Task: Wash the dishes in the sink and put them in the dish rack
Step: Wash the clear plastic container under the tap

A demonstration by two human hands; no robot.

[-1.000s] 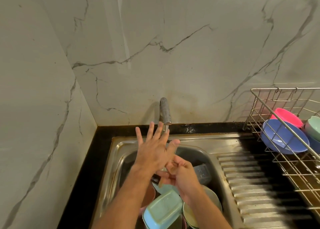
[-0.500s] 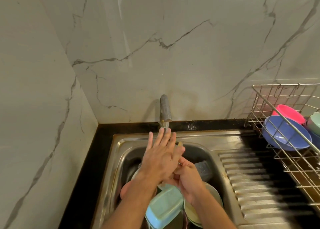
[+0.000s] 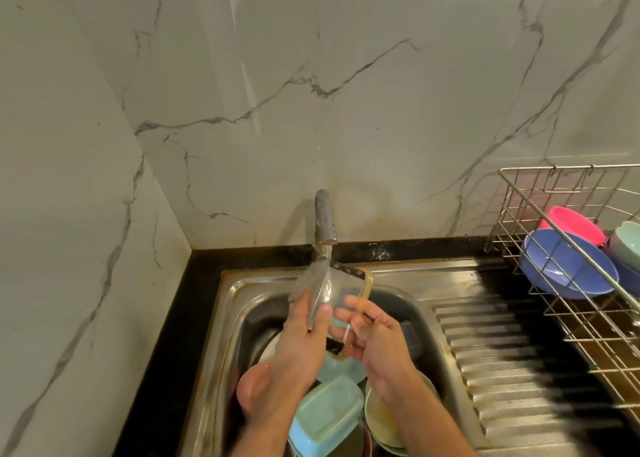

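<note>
Head view: a person stands at a steel sink set in a black counter, marble wall behind.
Held thing: clear lid with an orange rim, tilted, up under the tap; water runs onto its upper edge.
Left hand: fingers laid against the lid's left side, thumb on its face, gripping it.
Right hand: fingers curled round the lid's lower right rim, pinching it.
In the sink: pink bowl at left, light blue box in front, a pale yellow bowl just right of it, a dark item behind the right hand, too hidden to name.
Dish rack: wire, on the drainboard at right, well apart from the hands; holds a blue bowl, a pink bowl behind it and a green bowl at the frame edge.
</note>
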